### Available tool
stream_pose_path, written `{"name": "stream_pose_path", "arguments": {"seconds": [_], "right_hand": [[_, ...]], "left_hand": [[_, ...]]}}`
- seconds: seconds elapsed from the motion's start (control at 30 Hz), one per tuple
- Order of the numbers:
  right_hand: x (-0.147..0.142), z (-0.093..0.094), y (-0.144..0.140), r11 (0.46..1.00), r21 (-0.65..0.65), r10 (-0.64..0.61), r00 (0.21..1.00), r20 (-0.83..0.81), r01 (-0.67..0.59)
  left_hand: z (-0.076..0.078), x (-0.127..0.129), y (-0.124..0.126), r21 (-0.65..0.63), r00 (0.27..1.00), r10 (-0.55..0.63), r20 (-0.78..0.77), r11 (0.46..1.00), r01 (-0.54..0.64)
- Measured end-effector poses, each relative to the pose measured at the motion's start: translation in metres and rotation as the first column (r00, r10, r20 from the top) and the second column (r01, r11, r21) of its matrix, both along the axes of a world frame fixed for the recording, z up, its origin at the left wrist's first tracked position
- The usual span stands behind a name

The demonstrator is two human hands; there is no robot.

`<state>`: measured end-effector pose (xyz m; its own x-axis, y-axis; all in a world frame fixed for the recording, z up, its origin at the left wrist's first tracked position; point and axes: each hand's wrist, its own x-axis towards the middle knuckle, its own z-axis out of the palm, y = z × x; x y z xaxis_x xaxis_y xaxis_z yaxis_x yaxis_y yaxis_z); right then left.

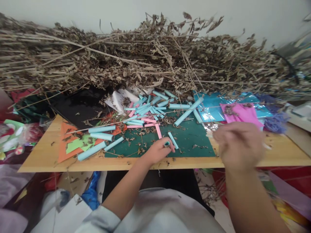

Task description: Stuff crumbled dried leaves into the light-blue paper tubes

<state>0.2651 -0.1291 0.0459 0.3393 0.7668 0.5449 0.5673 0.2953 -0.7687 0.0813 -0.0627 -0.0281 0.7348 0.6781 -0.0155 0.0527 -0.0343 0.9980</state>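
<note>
My left hand (159,151) rests over the front of the green cutting mat (194,139), its fingers closed around a short light-blue paper tube (167,143) whose open end points up. Just right of those fingers lies another blue paper tube (173,140), and a pink paper tube (158,131) is above them. Raised over the right part of the table, my right hand (239,145) is blurred. Its fingers look curled together, and whatever they may hold is not visible. A pile of blue and pink paper tubes (145,110) covers the mat's back edge.
Dried leafy stems (145,61) stretch along the back by the wall. Orange paper (63,142) and green paper (81,144) lie left, beside a black sheet (75,106). Blue film (211,106) and a pink sheet (243,115) lie right. Dry leaf crumbs are scattered about.
</note>
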Motion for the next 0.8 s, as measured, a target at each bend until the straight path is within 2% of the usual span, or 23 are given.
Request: {"name": "stream_pose_path", "arguments": {"seconds": [0.07, 0.13, 0.2, 0.3, 0.4, 0.47, 0.53, 0.6, 0.67, 0.73, 0.8], "right_hand": [[0.002, -0.025, 0.013, 0.989, -0.144, 0.013, 0.964, 0.264, 0.026], [0.006, -0.049, 0.023, 0.948, -0.314, 0.112, 0.87, 0.48, 0.051], [0.012, -0.07, 0.032, 0.911, -0.407, 0.221, 0.761, 0.61, 0.062], [0.017, -0.092, 0.041, 0.892, -0.447, 0.269, 0.711, 0.649, 0.07], [0.02, -0.1, 0.046, 0.897, -0.433, 0.24, 0.721, 0.65, 0.091], [0.019, -0.096, 0.046, 0.902, -0.421, 0.222, 0.731, 0.646, 0.098], [0.012, -0.085, 0.043, 0.917, -0.392, 0.205, 0.758, 0.619, 0.072], [-0.001, -0.067, 0.037, 0.94, -0.339, 0.222, 0.806, 0.548, -0.029], [-0.021, -0.046, 0.03, 0.938, -0.288, 0.315, 0.826, 0.468, -0.194], [-0.041, -0.028, 0.024, 0.9, -0.301, 0.429, 0.754, 0.497, -0.314], [-0.056, -0.017, 0.022, 0.885, -0.325, 0.465, 0.674, 0.574, -0.334]], "left_hand": [[0.005, -0.004, 0.004, -0.276, 0.962, 0.148, 0.228, 0.958, -0.082], [0.012, -0.009, 0.009, -0.519, 0.855, 0.343, 0.39, 0.849, -0.104], [0.018, -0.013, 0.014, -0.703, 0.748, 0.501, 0.436, 0.708, -0.065], [0.025, -0.018, 0.018, -0.853, 0.674, 0.629, 0.387, 0.522, 0.003], [0.029, -0.021, 0.017, -0.913, 0.651, 0.692, 0.31, 0.408, 0.001], [0.031, -0.021, 0.015, -0.927, 0.649, 0.705, 0.285, 0.375, -0.001], [0.031, -0.02, 0.013, -0.925, 0.653, 0.697, 0.295, 0.38, 0.012], [0.033, -0.018, 0.011, -0.916, 0.66, 0.683, 0.313, 0.4, 0.02], [0.036, -0.015, 0.008, -0.908, 0.675, 0.667, 0.316, 0.418, 0.013], [0.04, -0.012, 0.005, -0.905, 0.698, 0.653, 0.293, 0.425, -0.018], [0.045, -0.008, 0.001, -0.892, 0.724, 0.637, 0.263, 0.446, -0.068]]}}
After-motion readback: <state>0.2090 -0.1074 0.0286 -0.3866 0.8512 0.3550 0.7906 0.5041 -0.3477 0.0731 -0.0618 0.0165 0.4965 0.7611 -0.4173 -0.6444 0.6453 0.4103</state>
